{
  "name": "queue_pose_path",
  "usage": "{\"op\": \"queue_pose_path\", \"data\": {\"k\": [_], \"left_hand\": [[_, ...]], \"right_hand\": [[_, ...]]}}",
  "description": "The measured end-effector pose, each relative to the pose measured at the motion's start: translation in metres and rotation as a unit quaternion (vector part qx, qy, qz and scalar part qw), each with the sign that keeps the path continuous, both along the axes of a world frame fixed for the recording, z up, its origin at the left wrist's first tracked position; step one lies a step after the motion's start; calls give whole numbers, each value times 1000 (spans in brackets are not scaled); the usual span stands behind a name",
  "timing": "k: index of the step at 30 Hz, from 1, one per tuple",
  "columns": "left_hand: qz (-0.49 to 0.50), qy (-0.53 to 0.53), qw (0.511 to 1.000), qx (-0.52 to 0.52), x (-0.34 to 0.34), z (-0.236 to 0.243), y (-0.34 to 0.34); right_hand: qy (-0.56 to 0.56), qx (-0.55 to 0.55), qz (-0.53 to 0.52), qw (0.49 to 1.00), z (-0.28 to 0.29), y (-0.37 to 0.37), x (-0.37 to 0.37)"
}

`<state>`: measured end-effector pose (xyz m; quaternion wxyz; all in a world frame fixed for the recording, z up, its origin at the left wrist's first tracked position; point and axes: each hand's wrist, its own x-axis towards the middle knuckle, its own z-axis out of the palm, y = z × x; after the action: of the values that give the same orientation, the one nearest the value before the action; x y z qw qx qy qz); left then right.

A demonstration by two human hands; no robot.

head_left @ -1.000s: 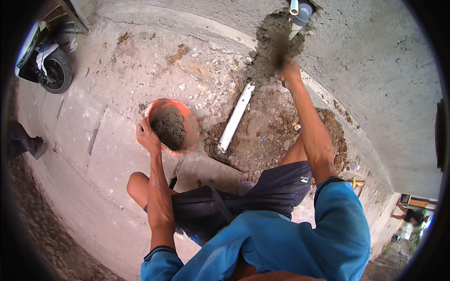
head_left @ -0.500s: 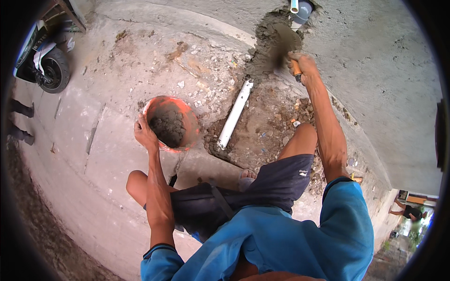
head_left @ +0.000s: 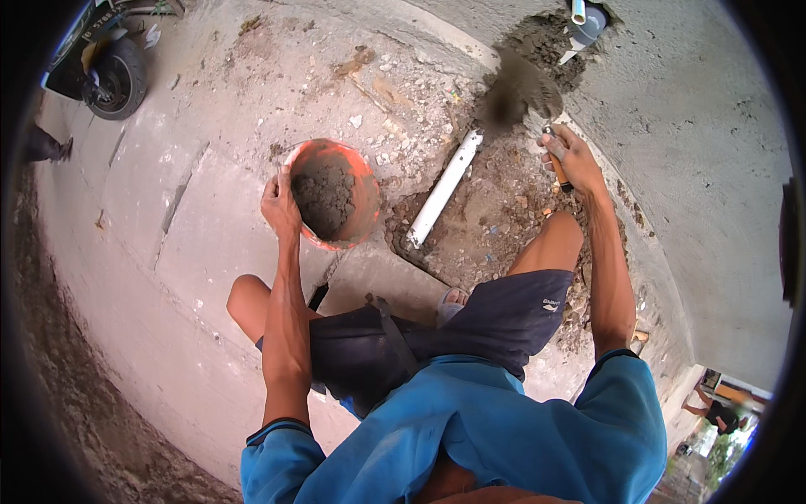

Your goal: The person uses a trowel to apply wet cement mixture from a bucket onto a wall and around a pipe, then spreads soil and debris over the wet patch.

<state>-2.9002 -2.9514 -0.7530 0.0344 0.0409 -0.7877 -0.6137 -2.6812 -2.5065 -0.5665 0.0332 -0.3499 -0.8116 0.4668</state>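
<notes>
My left hand (head_left: 282, 204) grips the rim of an orange bucket (head_left: 366, 191). Grey wet mortar (head_left: 326, 195) lies inside the bucket. At the foot of the wall, my right hand (head_left: 578, 157) is wrapped round the orange-and-black handle of a trowel (head_left: 559, 161). The trowel's blade points away from me, over the mortar-smeared wall base; a dark blur covers part of it, so whether it carries mortar I cannot tell. Between bucket and trowel, a white pipe (head_left: 445, 189) lies in a dug-out strip of rubble. A grey pipe end (head_left: 589, 27) sticks out of a hole in the wall.
The rough grey wall (head_left: 697, 168) rises along the right. A motorbike wheel (head_left: 116, 80) stands at far left, near another person's foot (head_left: 65, 150). Another person (head_left: 724, 415) is at far right. Concrete slabs (head_left: 218, 218) with gaps lie to the left.
My right hand has drawn the trowel back toward me, away from the grey pipe end. My left hand stays on the bucket's rim. The whole view has shifted slightly.
</notes>
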Motion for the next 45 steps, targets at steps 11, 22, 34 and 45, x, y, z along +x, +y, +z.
{"op": "queue_pose_path", "data": {"k": [11,22,34,45], "left_hand": [[-67,-25,997,-8,4,-7,-6],[-50,-35,998,1,16,2,6],[-81,-15,997,-7,28,13,54],[-43,-29,999,-8,6,-5,37]], "right_hand": [[-211,265,446,828,-131,-210,-112],[-192,113,446,867,-159,-297,-90],[-88,-108,314,939,-182,-238,-36],[-61,127,352,925,-88,-121,15]]}}
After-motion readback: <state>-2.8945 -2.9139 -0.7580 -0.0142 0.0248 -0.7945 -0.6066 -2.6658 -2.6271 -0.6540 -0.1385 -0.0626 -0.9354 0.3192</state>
